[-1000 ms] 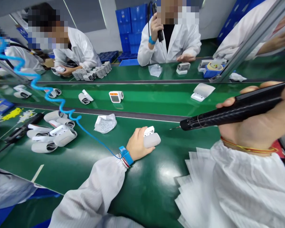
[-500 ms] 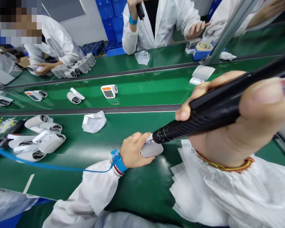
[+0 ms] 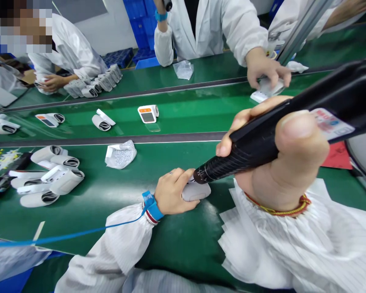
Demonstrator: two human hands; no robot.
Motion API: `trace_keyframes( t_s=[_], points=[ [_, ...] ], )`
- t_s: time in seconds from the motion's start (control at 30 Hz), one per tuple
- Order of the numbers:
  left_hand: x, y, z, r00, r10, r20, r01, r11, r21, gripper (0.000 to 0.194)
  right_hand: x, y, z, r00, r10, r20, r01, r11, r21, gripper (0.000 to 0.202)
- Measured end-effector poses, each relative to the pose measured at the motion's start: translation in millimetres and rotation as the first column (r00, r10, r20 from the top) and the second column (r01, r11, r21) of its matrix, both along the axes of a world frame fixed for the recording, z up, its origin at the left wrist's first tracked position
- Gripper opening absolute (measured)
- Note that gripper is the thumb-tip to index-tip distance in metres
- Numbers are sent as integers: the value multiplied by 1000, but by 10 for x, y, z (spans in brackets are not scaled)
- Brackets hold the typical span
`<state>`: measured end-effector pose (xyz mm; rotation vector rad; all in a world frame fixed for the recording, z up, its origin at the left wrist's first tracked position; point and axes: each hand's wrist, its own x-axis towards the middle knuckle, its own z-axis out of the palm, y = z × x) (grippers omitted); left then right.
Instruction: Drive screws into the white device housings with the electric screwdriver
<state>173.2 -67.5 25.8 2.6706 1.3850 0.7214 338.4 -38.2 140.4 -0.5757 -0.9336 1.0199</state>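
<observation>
Left hand pinches the grey cuff; right hand squeezes the black driver. Pushing straight should work best.

Pale wall, stacked blue crates, glossy green table.

Bright light leaves pale glare on the green tabletop, with the edges stretched.

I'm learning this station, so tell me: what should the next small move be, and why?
Probably press the black cylindrical screwdriver gently down with the right hand's grip: its nose is at the white-and-grey cuffed device, which the left hand's grip holds on the glossy green table. The tip is hidden, so I can't tell if it's seated.
</observation>
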Motion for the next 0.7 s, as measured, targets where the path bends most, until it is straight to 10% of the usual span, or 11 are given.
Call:
trace_keyframes(
  t_s=[0.7],
  points=[
    [-15, 9, 65, 995, -9, -98, 15, 998, 66, 54, -31, 18, -61, 985, 120, 124, -130, 988, 81, 31]
  ],
)
